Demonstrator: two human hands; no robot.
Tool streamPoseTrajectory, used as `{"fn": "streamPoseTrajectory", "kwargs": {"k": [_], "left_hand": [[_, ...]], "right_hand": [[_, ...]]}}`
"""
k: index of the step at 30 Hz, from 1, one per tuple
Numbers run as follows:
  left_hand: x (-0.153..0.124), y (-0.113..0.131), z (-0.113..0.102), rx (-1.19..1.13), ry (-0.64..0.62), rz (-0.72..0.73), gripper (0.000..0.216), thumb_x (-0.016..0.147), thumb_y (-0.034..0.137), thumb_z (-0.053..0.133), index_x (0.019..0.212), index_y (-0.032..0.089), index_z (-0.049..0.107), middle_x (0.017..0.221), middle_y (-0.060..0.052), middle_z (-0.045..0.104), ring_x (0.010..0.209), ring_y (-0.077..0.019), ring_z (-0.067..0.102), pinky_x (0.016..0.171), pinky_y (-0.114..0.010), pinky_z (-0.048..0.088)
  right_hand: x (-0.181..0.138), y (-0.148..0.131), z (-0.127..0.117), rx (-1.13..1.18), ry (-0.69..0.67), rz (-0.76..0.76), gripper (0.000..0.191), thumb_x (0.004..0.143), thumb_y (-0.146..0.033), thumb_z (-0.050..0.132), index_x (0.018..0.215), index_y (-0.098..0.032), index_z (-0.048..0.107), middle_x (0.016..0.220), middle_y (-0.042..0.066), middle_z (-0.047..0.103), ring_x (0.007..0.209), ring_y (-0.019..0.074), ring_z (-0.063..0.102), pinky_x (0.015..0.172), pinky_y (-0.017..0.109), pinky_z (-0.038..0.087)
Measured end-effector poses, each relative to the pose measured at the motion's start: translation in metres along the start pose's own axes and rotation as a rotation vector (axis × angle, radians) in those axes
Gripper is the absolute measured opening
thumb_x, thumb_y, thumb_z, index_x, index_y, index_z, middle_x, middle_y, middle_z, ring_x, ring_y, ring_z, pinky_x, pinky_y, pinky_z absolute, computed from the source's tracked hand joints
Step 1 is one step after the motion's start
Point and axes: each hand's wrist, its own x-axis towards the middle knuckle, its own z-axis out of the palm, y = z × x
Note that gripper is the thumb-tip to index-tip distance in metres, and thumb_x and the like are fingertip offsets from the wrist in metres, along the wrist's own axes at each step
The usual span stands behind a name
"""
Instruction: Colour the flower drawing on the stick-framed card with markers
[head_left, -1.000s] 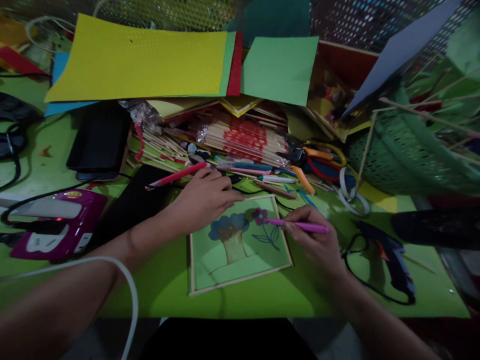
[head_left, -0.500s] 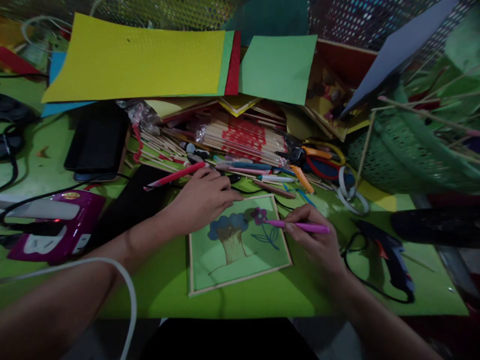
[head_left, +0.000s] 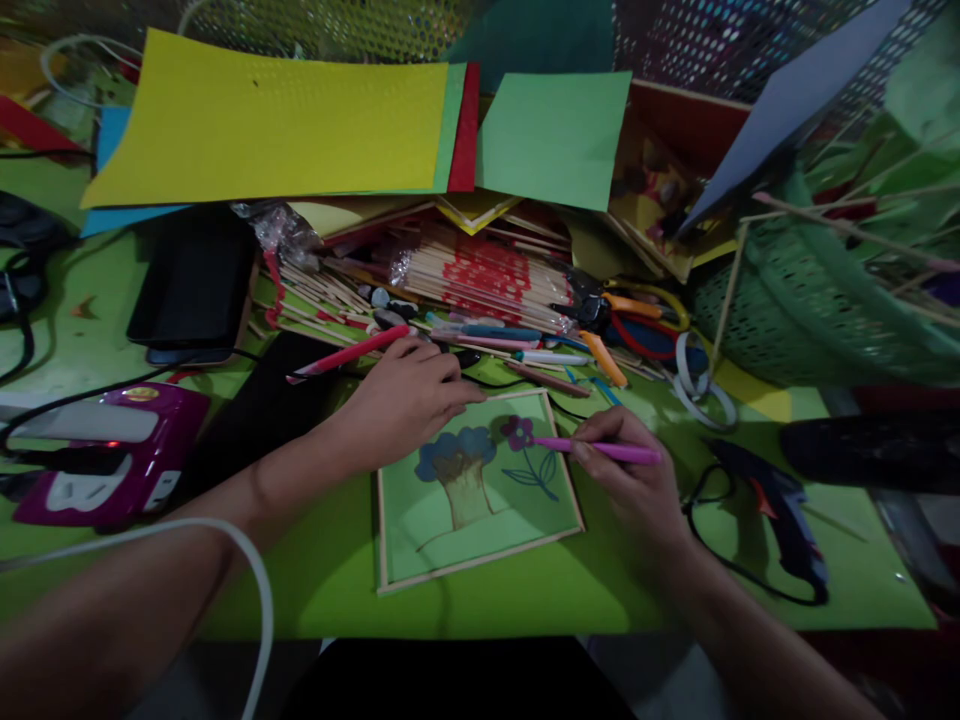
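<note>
The red print on the wrapper of the stick bundle [head_left: 487, 270], beyond the grip and to its left, is too blurred to be read. A small yellowish sticker is carried by the purple power strip [head_left: 180, 420], far to the left of the grip, and its lettering cannot be made out either.

The upper left corner of the framed green card [head_left: 450, 555] is covered by the left hand [head_left: 412, 400], whose fingers are loosely bent; whether anything is pinched under them cannot be told. One end of a red pen [head_left: 349, 355] is hidden behind that hand. To the right of the grip, a dark object [head_left: 870, 455] is cut off by the picture's edge.

The pink marker [head_left: 622, 453] is pinched between the thumb and fingers of the right hand [head_left: 626, 475], its tip pointed left at the purple flower [head_left: 519, 433]; whether the paper is touched cannot be told. The card is placed just left of the grip, tilted slightly and edged with thin pale strips. On it a blue-topped brown tree is drawn, and the flower is outlined with a dark stem and leaves.
</note>
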Motion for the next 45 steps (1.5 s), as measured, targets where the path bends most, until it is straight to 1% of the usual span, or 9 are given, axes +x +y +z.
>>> {"fn": "streamPoseTrajectory", "kwargs": {"k": [5,11,22,30,35,45], "left_hand": [[-0.0005,-0.0018,0.0015,0.001,0.008,0.002,0.027,0.099,0.021,0.058,0.114,0.030,0.078,0.090,-0.004,0.067,0.092,-0.0232,0.059,0.085,-0.039,0.038],[-0.0010,-0.0023,0.0013,0.012,-0.016,0.001,0.028,0.099,0.023,0.058,0.118,0.031,0.077,0.093,-0.004,0.068,0.093,-0.0230,0.059,0.087,-0.039,0.037],[-0.0011,-0.0031,0.0015,0.010,-0.003,0.006,0.027,0.098,0.020,0.059,0.116,0.031,0.077,0.091,-0.004,0.067,0.092,-0.0234,0.058,0.086,-0.039,0.036],[-0.0005,-0.0016,0.0001,0.003,-0.023,-0.003,0.027,0.100,0.023,0.059,0.119,0.031,0.076,0.093,-0.004,0.067,0.093,-0.0229,0.058,0.087,-0.038,0.036],[-0.0005,-0.0009,-0.0006,0.001,-0.025,0.000,0.027,0.101,0.023,0.057,0.118,0.031,0.077,0.093,-0.004,0.067,0.093,-0.0230,0.058,0.087,-0.039,0.036],[-0.0009,-0.0023,0.0020,0.009,-0.012,0.000,0.027,0.099,0.023,0.060,0.118,0.031,0.077,0.093,-0.004,0.067,0.093,-0.0230,0.059,0.087,-0.039,0.037]], "right_hand": [[0.0010,-0.0006,0.0005,-0.017,0.009,0.006,0.009,0.085,-0.025,0.074,0.080,-0.023,0.066,0.072,0.000,0.065,0.064,0.0170,0.058,0.057,0.029,0.046],[0.0011,0.0027,0.0000,-0.032,-0.006,-0.005,0.009,0.087,-0.027,0.073,0.083,-0.023,0.068,0.074,0.001,0.066,0.065,0.0173,0.059,0.057,0.029,0.047],[-0.0009,0.0050,-0.0016,-0.012,-0.012,-0.006,0.008,0.087,-0.022,0.073,0.083,-0.024,0.066,0.073,-0.001,0.064,0.065,0.0158,0.056,0.058,0.028,0.044],[-0.0029,0.0088,-0.0028,0.005,-0.024,-0.005,0.008,0.089,-0.023,0.074,0.084,-0.024,0.067,0.076,-0.001,0.064,0.067,0.0157,0.057,0.060,0.028,0.044],[-0.0034,0.0071,-0.0016,0.016,-0.036,0.004,0.009,0.088,-0.026,0.076,0.085,-0.024,0.068,0.075,-0.001,0.064,0.065,0.0156,0.057,0.059,0.027,0.044],[-0.0018,0.0055,-0.0016,-0.004,-0.043,-0.022,0.007,0.088,-0.022,0.073,0.084,-0.024,0.067,0.072,-0.002,0.064,0.062,0.0144,0.056,0.056,0.026,0.044]]}}
